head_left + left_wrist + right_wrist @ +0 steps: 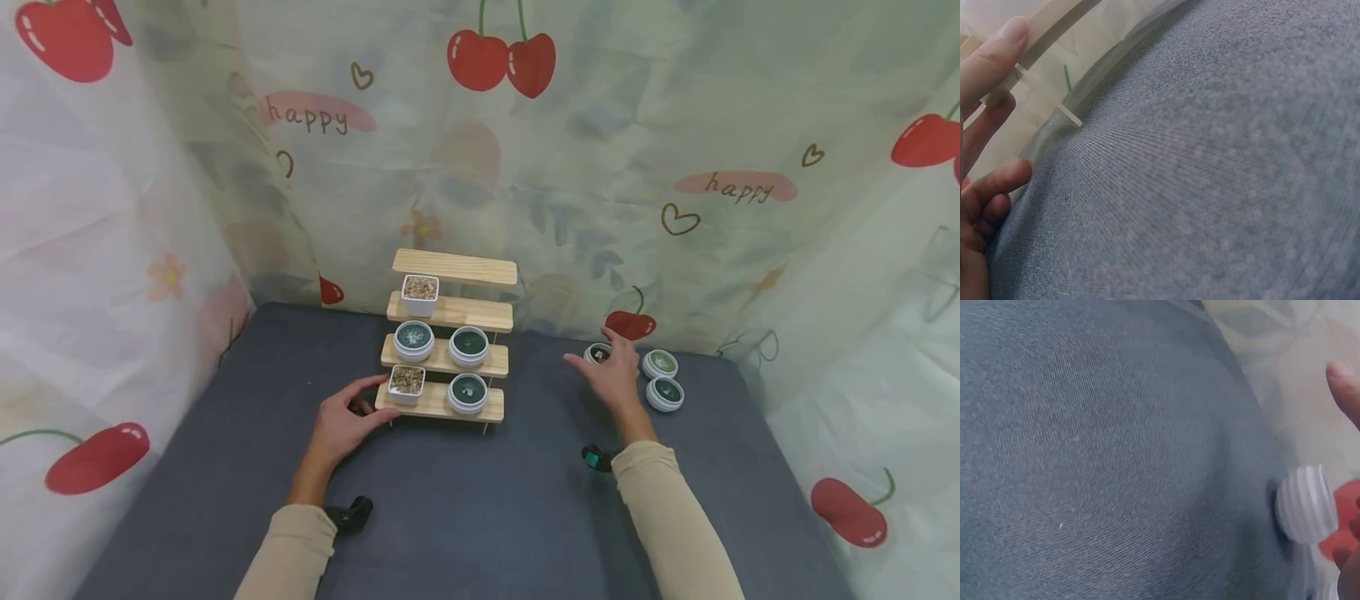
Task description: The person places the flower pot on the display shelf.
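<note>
A wooden tiered stand (453,265) rises at the middle back of the table. My left hand (341,427) pinches the left end of its lowest board (1054,30), thumb over the top and a finger beneath. Beside that hand sits a square white pot (407,392) with gravelly filling; another square pot (420,302) stands two tiers up. Round white pots with dark green tops, such as one on the lowest board (467,402), fill other spots. My right hand (618,379) spreads thumb and fingers around a ribbed white round pot (1305,504) standing on the table.
Two more round white pots, a light green one (661,364) and a darker one (665,395), stand just right of my right hand. A cherry-patterned curtain (585,167) hangs close behind the dark grey tabletop (480,508) and along both sides.
</note>
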Demonstrator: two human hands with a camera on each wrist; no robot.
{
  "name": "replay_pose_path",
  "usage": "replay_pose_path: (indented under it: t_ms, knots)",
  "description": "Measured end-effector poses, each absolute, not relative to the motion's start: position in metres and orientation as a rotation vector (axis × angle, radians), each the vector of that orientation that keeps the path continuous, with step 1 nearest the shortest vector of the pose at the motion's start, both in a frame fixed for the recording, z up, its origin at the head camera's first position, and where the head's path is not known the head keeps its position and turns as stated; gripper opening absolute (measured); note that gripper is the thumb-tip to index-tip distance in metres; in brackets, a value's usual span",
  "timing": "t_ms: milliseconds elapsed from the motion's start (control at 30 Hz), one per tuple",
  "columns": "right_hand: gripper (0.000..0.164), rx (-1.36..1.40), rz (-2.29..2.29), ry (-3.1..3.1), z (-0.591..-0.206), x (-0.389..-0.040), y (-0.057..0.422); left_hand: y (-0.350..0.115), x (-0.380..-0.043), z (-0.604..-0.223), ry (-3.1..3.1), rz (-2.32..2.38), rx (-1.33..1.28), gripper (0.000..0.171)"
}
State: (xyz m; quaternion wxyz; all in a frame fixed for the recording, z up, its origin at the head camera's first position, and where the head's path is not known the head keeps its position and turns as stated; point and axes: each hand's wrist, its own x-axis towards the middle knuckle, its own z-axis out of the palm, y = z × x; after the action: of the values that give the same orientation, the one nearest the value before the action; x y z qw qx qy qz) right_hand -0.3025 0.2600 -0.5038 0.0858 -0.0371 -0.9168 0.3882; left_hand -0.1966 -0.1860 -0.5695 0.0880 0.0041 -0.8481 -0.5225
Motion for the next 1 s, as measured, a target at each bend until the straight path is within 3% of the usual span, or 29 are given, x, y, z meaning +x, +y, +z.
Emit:
replay_pose_path:
  t_ms: [400,600,833,1000]
  knots:
    - [0.111,-0.321,1.312,-2.690,-0.541,-0.308,0.274,-0.187,-0.198,-0.571,-2.528,-1.542,0.008,0.062]
    - [0.102,-0.257,1.374,-2.648,-0.552,-0.308,0.281,-0.187,-0.198,-0.569,-2.527,-1.530,0.015,0.063]
    - [0.111,-0.246,1.272,-2.760,-0.554,-0.306,0.284,-0.186,-0.198,-0.570,-2.534,-1.537,0.008,0.062]
    - [0.096,-0.194,1.259,-2.730,-0.554,-0.306,0.282,-0.187,-0.198,-0.571,-2.537,-1.541,0.020,0.063]
